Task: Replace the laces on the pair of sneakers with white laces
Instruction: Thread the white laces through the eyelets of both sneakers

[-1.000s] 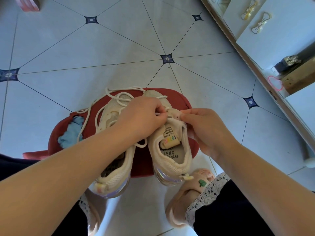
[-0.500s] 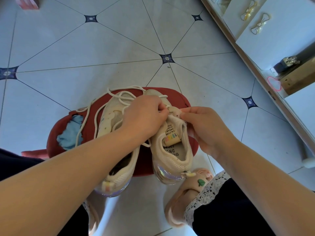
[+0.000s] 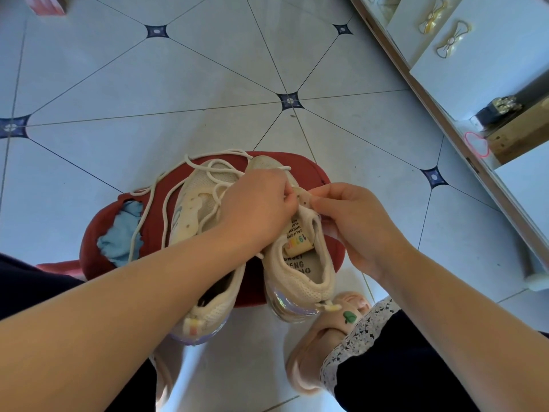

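Looking down on a pale tiled floor (image 3: 178,84) with dark diamond insets, cut off by every edge of the view. Bounded at the right by a white cabinet (image 3: 481,72), seen only as a slanted strip, the contents of its open shelf too small to name. Crossed from the bottom corners by two bare forearms, hiding much of the stool and shoes beneath.

Centred on a red stool (image 3: 309,171), near rim covered by the shoes, left end running under the left forearm. Carrying both sneakers side by side, toes away, heels overhanging the near rim. Left-side sneaker (image 3: 193,203) mostly hidden through its middle and opening by the left forearm. Right-side sneaker (image 3: 300,281) open to view from tongue to heel, its forepart covered by the left hand (image 3: 258,203).

Left hand gripping that shoe at its upper eyelets, fingertips tucked out of sight; lace within the grip or not, cannot tell. Right hand (image 3: 359,221) meeting it, thumb and forefinger pinched on the eyelet flap of the same shoe.

Pink slipper (image 3: 320,331) just below the right-side sneaker's heel, partly under a patterned trouser hem. Crumpled blue cloth (image 3: 121,236) on the stool's left part. Cream lace (image 3: 219,151) looping loose from the left-side sneaker across stool and cloth. Printed tongue label (image 3: 297,239) legible only in part.
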The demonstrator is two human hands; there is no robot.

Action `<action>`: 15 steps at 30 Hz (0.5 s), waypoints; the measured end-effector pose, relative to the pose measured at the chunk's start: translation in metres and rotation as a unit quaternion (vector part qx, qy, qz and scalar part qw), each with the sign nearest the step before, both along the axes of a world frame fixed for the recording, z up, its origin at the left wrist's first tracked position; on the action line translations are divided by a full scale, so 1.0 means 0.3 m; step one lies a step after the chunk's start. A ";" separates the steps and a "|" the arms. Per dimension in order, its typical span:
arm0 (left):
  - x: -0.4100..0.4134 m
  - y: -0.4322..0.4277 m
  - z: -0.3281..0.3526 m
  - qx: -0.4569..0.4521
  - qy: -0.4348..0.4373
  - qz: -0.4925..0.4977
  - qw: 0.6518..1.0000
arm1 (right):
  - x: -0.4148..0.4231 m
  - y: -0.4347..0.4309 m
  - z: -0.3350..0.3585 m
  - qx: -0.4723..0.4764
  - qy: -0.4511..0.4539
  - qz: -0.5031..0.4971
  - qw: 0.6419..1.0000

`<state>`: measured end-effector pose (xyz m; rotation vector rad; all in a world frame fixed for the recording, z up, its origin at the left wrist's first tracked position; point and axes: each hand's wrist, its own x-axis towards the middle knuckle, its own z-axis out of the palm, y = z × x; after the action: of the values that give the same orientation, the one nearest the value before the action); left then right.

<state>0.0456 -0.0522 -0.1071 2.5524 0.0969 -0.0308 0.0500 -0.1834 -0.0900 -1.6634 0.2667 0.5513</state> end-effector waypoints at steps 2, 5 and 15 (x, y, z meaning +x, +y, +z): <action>-0.003 0.007 -0.001 -0.031 0.005 0.001 1.000 | 0.008 -0.007 0.002 0.021 0.020 0.012 1.000; -0.007 0.015 0.000 -0.072 0.011 0.009 0.997 | 0.023 -0.020 0.002 0.075 0.081 0.003 0.994; -0.013 0.029 0.007 -0.083 0.011 -0.012 0.996 | 0.050 0.014 -0.022 -0.026 0.013 0.010 1.000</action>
<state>0.0416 -0.0434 -0.1050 2.3868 0.0690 -0.0725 0.0652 -0.1793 -0.0965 -1.7116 0.2852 0.5865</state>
